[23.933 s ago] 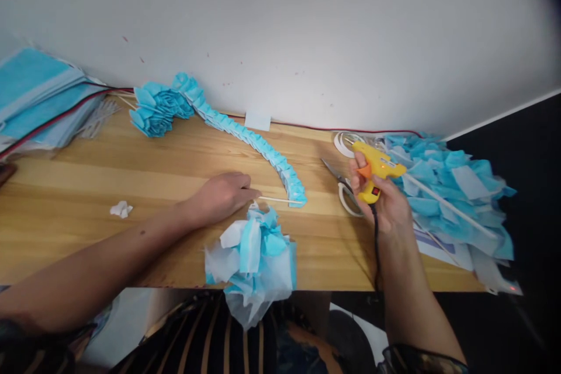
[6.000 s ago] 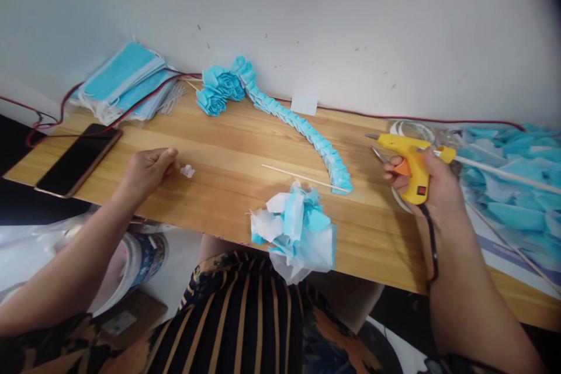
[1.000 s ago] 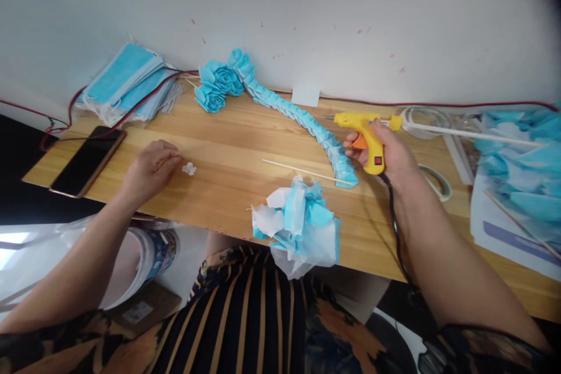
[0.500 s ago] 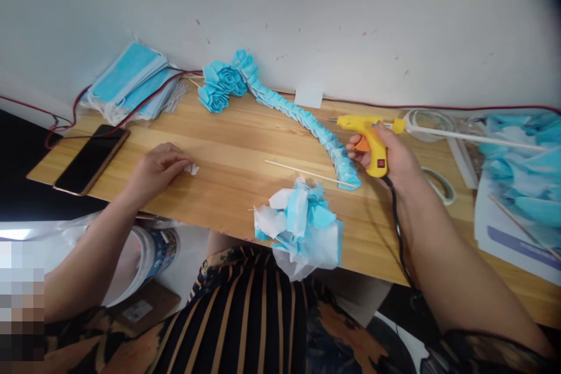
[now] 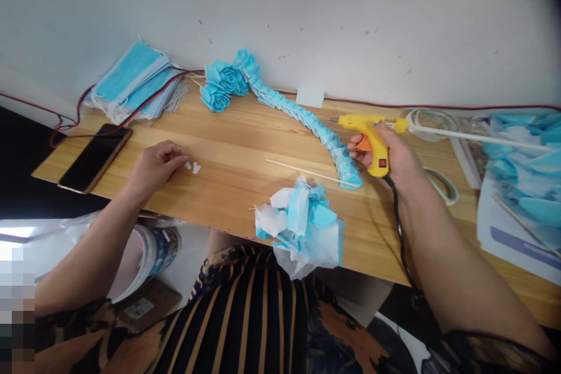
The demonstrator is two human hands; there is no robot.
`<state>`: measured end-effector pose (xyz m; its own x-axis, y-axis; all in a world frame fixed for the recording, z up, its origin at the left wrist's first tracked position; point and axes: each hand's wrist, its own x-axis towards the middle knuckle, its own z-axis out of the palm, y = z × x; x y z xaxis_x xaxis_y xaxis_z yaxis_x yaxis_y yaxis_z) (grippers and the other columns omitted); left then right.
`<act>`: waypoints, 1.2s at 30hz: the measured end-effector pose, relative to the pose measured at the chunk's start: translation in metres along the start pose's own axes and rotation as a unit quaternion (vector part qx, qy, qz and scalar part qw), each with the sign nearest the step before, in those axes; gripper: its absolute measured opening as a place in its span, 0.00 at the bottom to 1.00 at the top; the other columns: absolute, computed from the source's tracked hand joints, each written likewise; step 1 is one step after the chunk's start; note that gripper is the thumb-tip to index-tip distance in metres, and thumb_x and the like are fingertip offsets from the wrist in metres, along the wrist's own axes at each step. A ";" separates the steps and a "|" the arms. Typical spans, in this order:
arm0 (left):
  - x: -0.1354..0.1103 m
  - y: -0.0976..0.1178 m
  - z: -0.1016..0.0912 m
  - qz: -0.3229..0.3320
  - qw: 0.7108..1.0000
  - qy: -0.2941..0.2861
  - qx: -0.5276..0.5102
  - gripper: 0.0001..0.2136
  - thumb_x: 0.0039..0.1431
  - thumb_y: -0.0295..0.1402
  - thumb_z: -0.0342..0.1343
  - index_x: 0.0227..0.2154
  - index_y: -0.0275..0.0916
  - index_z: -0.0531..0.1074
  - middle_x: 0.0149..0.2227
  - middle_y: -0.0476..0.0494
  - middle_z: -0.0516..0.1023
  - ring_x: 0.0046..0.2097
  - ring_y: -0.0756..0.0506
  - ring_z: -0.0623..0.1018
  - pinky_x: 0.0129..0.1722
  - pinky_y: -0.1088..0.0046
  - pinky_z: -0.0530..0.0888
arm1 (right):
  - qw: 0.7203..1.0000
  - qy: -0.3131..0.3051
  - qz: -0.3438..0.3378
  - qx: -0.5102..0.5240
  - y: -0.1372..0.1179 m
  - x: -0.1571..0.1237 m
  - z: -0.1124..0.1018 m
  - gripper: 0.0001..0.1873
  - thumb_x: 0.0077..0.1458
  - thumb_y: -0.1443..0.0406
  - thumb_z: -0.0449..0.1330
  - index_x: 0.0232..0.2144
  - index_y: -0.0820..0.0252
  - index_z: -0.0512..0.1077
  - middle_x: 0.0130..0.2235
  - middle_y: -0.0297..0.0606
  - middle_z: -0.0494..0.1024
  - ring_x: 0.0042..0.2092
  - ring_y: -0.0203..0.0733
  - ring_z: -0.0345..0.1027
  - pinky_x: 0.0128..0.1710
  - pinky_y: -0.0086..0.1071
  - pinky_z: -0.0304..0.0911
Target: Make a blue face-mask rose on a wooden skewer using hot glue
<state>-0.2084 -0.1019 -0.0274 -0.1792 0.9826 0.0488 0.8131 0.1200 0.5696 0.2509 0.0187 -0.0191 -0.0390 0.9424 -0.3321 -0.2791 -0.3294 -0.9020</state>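
My right hand (image 5: pixel 397 155) grips a yellow hot glue gun (image 5: pixel 363 128), its nozzle pointing left and a long glue stick (image 5: pixel 473 135) sticking out behind. At the left, the curled fingers of my left hand (image 5: pixel 158 166) close in a pinch at a small white scrap (image 5: pixel 187 165). Another white scrap (image 5: pixel 196 168) lies on the wood just beside the fingertips. A long chain of folded light-blue pieces (image 5: pixel 298 114) curves across the table, its near end below the glue gun. By that end rests a thin wooden stick (image 5: pixel 307 172).
Crumpled blue and white material (image 5: pixel 302 219) hangs over the front edge of the wooden table (image 5: pixel 219 198). Blue rosettes (image 5: pixel 221 85), stacked face masks (image 5: pixel 131 79) and a phone (image 5: pixel 94 158) lie leftward. A tape roll (image 5: pixel 442 186) and more blue pieces (image 5: pixel 526 169) are right.
My left hand has drawn slightly back to the left, and two white scraps now show apart at its fingertips. The right hand keeps the glue gun in about the same place.
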 end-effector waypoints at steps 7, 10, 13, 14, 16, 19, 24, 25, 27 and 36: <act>0.001 0.000 -0.005 0.007 0.999 -0.035 0.013 0.16 0.64 0.44 0.50 0.30 0.38 0.73 0.28 0.49 0.71 0.31 0.47 0.70 0.34 0.71 0.67 | 1.000 0.006 0.003 -0.001 -0.002 -0.003 0.004 0.17 0.72 0.62 0.50 0.36 0.61 0.76 0.26 0.36 0.79 0.27 0.36 0.76 0.24 0.26 0.74; 0.000 0.000 -0.006 0.015 0.999 -0.039 -0.012 0.18 0.66 0.45 0.49 0.33 0.36 0.75 0.30 0.47 0.71 0.32 0.47 0.71 0.33 0.71 0.67 | 1.000 0.011 0.006 -0.004 -0.003 -0.003 0.005 0.17 0.72 0.62 0.50 0.36 0.61 0.75 0.26 0.36 0.78 0.26 0.37 0.75 0.23 0.26 0.74; -0.001 0.000 -0.007 0.067 0.996 -0.059 -0.022 0.19 0.68 0.44 0.48 0.35 0.36 0.77 0.36 0.43 0.75 0.38 0.45 0.75 0.40 0.69 0.71 | 1.000 0.009 0.002 -0.011 -0.001 -0.002 0.004 0.16 0.71 0.59 0.53 0.36 0.61 0.75 0.26 0.36 0.78 0.26 0.36 0.75 0.24 0.26 0.73; -0.001 0.000 -0.008 0.088 0.994 -0.066 -0.022 0.18 0.69 0.44 0.47 0.35 0.37 0.77 0.37 0.42 0.77 0.41 0.44 0.76 0.44 0.67 0.72 | 1.000 0.006 -0.001 -0.013 -0.001 -0.002 0.003 0.16 0.70 0.58 0.54 0.35 0.60 0.76 0.27 0.36 0.78 0.26 0.36 0.75 0.24 0.26 0.73; -0.001 -0.001 -0.008 0.118 0.990 -0.078 -0.021 0.18 0.70 0.42 0.47 0.35 0.38 0.78 0.39 0.40 0.79 0.44 0.43 0.77 0.50 0.64 0.72 | 1.000 -0.002 -0.008 -0.013 0.000 -0.002 0.002 0.16 0.70 0.58 0.55 0.35 0.60 0.76 0.27 0.36 0.78 0.27 0.36 0.75 0.25 0.25 0.73; -0.002 -0.004 -0.007 0.141 0.988 -0.068 -0.001 0.18 0.70 0.41 0.46 0.34 0.37 0.78 0.40 0.38 0.79 0.45 0.42 0.77 0.53 0.61 0.71 | 1.000 -0.003 -0.008 -0.009 0.000 -0.002 0.002 0.17 0.71 0.60 0.52 0.35 0.61 0.77 0.27 0.36 0.78 0.27 0.36 0.76 0.25 0.25 0.73; -0.003 -0.008 -0.002 0.138 0.989 -0.028 0.037 0.19 0.70 0.42 0.45 0.35 0.38 0.78 0.40 0.37 0.79 0.46 0.41 0.78 0.52 0.60 0.72 | 1.000 0.002 0.005 -0.008 -0.001 -0.003 0.003 0.18 0.72 0.61 0.51 0.34 0.60 0.76 0.27 0.36 0.78 0.27 0.36 0.75 0.24 0.25 0.73; -0.004 -0.008 -0.001 0.135 0.990 -0.025 0.037 0.19 0.70 0.43 0.45 0.35 0.38 0.78 0.40 0.38 0.80 0.46 0.41 0.77 0.53 0.61 0.72 | 1.000 0.002 0.003 -0.008 -0.001 -0.003 0.003 0.18 0.72 0.61 0.50 0.34 0.60 0.76 0.26 0.36 0.79 0.27 0.36 0.76 0.24 0.25 0.73; -0.004 -0.009 0.000 0.133 0.990 -0.015 0.036 0.18 0.70 0.43 0.46 0.37 0.39 0.78 0.41 0.39 0.80 0.46 0.42 0.77 0.53 0.62 0.73 | 1.000 0.001 0.000 -0.008 -0.001 -0.003 0.002 0.18 0.72 0.61 0.50 0.34 0.59 0.76 0.26 0.36 0.79 0.27 0.36 0.76 0.25 0.25 0.73; 0.003 -0.010 0.002 0.124 0.992 -0.013 0.035 0.19 0.70 0.44 0.46 0.40 0.39 0.79 0.42 0.39 0.80 0.46 0.41 0.78 0.53 0.62 0.73 | 1.000 -0.011 -0.008 -0.012 0.001 -0.001 0.001 0.18 0.71 0.60 0.51 0.34 0.60 0.77 0.27 0.36 0.79 0.28 0.36 0.75 0.25 0.25 0.73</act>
<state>-0.2156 -0.0997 -0.0345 0.0441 0.9862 0.1593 0.8670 -0.1170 0.4844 0.2497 0.0175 -0.0190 -0.0550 0.9485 -0.3120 -0.2576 -0.3154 -0.9133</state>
